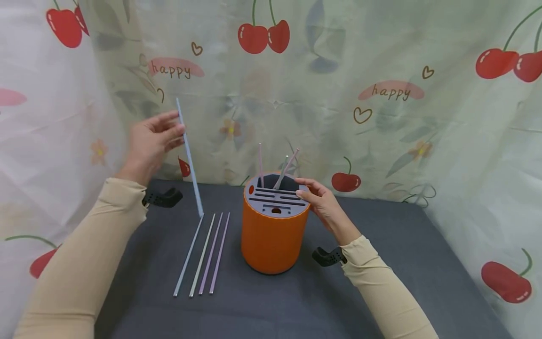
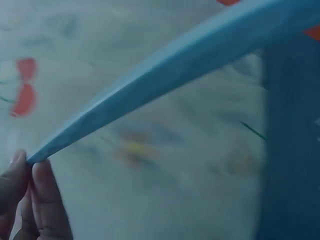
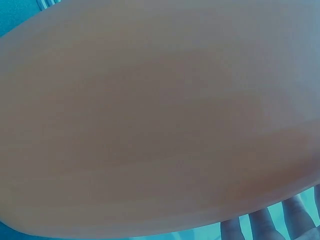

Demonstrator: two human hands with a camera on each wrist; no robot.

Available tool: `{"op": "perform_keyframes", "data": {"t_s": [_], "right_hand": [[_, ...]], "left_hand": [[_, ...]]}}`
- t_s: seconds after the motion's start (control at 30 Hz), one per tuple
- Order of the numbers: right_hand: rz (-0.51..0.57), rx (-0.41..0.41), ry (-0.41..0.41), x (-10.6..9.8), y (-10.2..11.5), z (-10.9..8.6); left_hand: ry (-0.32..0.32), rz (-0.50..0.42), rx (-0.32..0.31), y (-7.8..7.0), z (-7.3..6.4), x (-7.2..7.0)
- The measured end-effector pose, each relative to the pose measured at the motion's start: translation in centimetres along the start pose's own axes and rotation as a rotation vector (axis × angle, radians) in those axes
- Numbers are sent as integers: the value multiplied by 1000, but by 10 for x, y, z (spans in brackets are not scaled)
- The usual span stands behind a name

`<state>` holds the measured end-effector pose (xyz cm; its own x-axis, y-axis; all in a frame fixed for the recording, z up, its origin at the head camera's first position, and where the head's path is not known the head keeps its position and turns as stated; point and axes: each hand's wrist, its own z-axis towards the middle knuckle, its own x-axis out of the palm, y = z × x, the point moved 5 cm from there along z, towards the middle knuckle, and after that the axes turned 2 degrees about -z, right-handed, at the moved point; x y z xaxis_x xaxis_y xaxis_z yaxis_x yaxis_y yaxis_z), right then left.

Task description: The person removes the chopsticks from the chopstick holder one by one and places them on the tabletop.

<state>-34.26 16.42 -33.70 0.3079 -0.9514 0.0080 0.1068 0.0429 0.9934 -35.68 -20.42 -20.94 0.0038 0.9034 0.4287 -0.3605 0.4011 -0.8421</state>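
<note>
My left hand (image 1: 150, 141) is raised at the back left, pinching a light blue chopstick (image 1: 191, 165) near its upper end. The chopstick slants down to the right, and its thicker lower end appears by the far tip of another blue chopstick (image 1: 186, 263) on the table. In the left wrist view the held chopstick (image 2: 150, 80) tapers toward the fingertips (image 2: 42, 175). My right hand (image 1: 323, 202) grips the upper right rim of an orange utensil holder (image 1: 273, 240) with a slotted grey top. That holder (image 3: 150, 125) fills most of the right wrist view, with several fingers partly visible beyond its edge.
Beside the blue chopstick on the table lie a silvery chopstick (image 1: 203, 254) and two purple ones, the right one (image 1: 220, 254) nearest the holder. Thin pink and silvery sticks (image 1: 288, 167) stand in the holder's back opening. A cherry-print curtain (image 1: 271, 94) hangs behind the dark table (image 1: 381, 249).
</note>
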Motion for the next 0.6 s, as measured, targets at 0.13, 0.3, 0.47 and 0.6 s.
{"op": "perform_keyframes", "data": {"t_s": [0.13, 0.3, 0.47, 0.6], "right_hand": [[-6, 0, -7, -1, 0, 0], [0, 1, -8, -1, -2, 0], [3, -3, -13, -2, -2, 1], [-6, 1, -9, -2, -1, 1]], "left_hand": [[77, 356, -186, 64, -5, -45], [164, 651, -390, 138, -26, -92], [171, 766, -501, 183, -44, -119], [148, 783, -572, 201, -52, -129]]}}
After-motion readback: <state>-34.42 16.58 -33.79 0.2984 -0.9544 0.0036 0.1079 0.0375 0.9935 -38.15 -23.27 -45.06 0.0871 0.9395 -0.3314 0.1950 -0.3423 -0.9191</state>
